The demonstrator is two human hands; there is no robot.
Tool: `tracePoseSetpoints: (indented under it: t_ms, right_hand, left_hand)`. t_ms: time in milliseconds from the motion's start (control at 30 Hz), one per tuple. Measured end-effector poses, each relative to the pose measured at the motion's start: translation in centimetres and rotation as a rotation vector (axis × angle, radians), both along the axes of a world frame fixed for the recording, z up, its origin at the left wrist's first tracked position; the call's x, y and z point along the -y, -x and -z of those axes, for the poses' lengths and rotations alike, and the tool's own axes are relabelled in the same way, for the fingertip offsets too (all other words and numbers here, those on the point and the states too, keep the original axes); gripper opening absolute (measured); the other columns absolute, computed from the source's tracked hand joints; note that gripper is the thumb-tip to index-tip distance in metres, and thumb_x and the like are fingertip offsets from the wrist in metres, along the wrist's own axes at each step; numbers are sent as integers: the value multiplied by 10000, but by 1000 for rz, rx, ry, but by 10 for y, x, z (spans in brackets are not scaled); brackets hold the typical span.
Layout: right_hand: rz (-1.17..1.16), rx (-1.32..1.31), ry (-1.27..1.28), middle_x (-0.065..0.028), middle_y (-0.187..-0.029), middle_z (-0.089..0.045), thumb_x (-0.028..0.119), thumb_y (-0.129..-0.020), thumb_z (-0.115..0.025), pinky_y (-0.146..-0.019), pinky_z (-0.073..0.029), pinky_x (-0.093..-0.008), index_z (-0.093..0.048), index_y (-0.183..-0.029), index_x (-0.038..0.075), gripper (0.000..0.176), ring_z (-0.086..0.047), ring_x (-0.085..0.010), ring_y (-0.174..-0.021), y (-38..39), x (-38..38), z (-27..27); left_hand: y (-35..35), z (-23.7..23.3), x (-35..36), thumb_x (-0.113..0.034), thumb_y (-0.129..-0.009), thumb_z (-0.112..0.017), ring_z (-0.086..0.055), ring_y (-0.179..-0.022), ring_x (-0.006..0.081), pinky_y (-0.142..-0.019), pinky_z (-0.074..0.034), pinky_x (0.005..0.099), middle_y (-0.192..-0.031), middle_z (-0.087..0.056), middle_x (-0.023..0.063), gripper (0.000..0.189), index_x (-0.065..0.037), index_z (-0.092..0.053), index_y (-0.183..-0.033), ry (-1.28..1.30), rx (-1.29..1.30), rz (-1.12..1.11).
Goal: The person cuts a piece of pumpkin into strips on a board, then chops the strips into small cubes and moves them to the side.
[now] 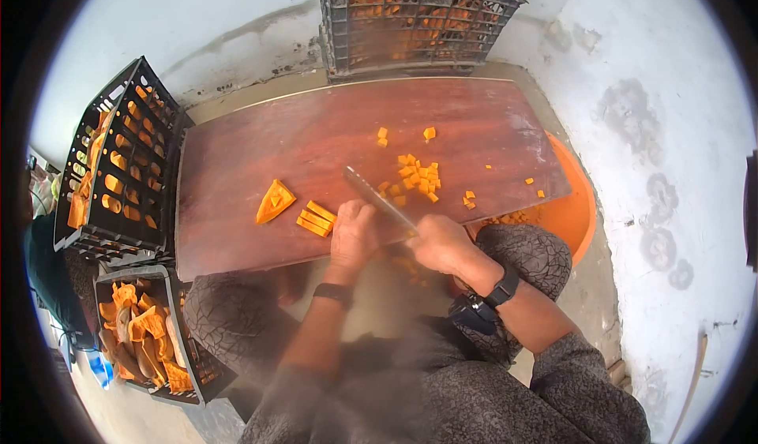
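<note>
My right hand (446, 244) is closed around the handle of a kitchen knife (379, 198), whose blade slants up and left just beside my left hand. Curled fingers of my left hand (354, 229) rest on the right ends of several orange pumpkin strips (317, 219) near the board's front edge. Left of the strips lies a larger pumpkin wedge (275, 202). A loose heap of pumpkin cubes (421, 174) sits beyond the blade, partly hidden by it. The reddish-brown board (229, 148) lies under all of these.
An orange basin (583, 207) holding cut pieces stands under the board's right end. Black crates (150, 168) with pumpkin stand at left, and another open crate (162, 282) sits below. Stacked crates (414, 26) are behind. A white wall (671, 128) borders the right; part of a person (55, 278) shows far left.
</note>
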State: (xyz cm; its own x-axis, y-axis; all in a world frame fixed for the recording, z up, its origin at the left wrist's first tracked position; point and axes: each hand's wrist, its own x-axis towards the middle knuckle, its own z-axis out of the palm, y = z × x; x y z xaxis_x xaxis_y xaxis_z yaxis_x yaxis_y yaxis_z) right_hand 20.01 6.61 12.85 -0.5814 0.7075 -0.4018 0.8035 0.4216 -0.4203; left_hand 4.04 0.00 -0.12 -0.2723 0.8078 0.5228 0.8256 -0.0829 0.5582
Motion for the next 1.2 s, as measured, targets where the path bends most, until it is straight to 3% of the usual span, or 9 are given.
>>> tracePoseSetpoints:
  t_ms: [133, 200, 300, 433, 600, 733, 1000, 1133, 1200]
  right_hand:
    - [-31, -1, -2, -276, -768, -665, 201, -860, -646, -710, -530, -443, -700, -847, -79, 285, -689, -395, -765, 4, -2, -6]
    - [-7, 36, 156, -211, -661, -659, 168, -857, -615, -597, -533, -419, -678, -781, -71, 258, -678, -331, -600, 9, -7, -8]
    - [-62, 244, 225, -192, -713, -686, 81, -795, -563, -700, -542, -441, -688, -869, -37, 187, -701, -327, -677, 26, -17, -18]
    - [-3, 249, 236, -166, -649, -671, 82, -796, -542, -675, -546, -426, -694, -869, -30, 203, -694, -302, -614, 34, -21, -23]
    - [-53, 117, 89, -171, -721, -693, 102, -790, -546, -703, -557, -416, -693, -911, -27, 230, -707, -304, -650, 45, -15, 0]
    - [6, 27, 86, -195, -740, -690, 88, -788, -551, -675, -562, -408, -682, -906, -30, 212, -706, -305, -640, 48, -15, 13]
    - [315, -263, 386, -151, -588, -609, 126, -850, -590, -510, -497, -371, -634, -784, -31, 176, -601, -246, -457, 26, -18, 23]
    - [284, -174, 357, -191, -644, -640, 181, -858, -639, -588, -520, -413, -649, -785, -44, 236, -651, -312, -558, 19, -14, 26]
    - [126, -149, 70, -243, -757, -670, 204, -857, -657, -701, -521, -466, -676, -802, -46, 257, -679, -391, -741, 15, -9, 29]
  left_hand:
    - [0, -3, -1, 1, -689, -648, -561, -956, 374, -844, -485, 456, -1009, -597, 158, 268, -48, -621, -951, 5, 35, -1]
    - [0, -3, -1, 7, -684, -649, -561, -945, 377, -840, -485, 456, -999, -601, 162, 267, -46, -614, -944, 16, 44, -10]
    - [2, -1, -2, 5, -689, -647, -561, -938, 379, -832, -487, 459, -992, -602, 167, 259, -46, -610, -941, 35, 32, -9]
    - [1, -3, -2, -3, -695, -645, -564, -922, 378, -818, -490, 462, -967, -606, 162, 240, -46, -610, -929, 48, 34, -10]
    - [-4, -7, -2, 11, -774, -627, -556, -831, 382, -737, -472, 472, -837, -581, 151, 112, -61, -612, -859, -2, 52, -47]
    - [1, -4, -2, 13, -781, -631, -567, -839, 382, -757, -481, 466, -854, -597, 153, 120, -58, -622, -877, -42, 88, -23]
    - [2, 4, -1, 47, -801, -616, -602, -940, 365, -830, -505, 434, -947, -634, 153, 157, -29, -633, -937, -136, 123, 27]
    - [1, 6, -1, 49, -795, -629, -602, -950, 360, -832, -510, 421, -974, -633, 152, 176, -22, -628, -957, -132, 117, 15]
    - [0, 5, -1, 51, -792, -636, -592, -945, 355, -817, -508, 417, -999, -620, 148, 195, -25, -617, -971, -132, 55, 11]
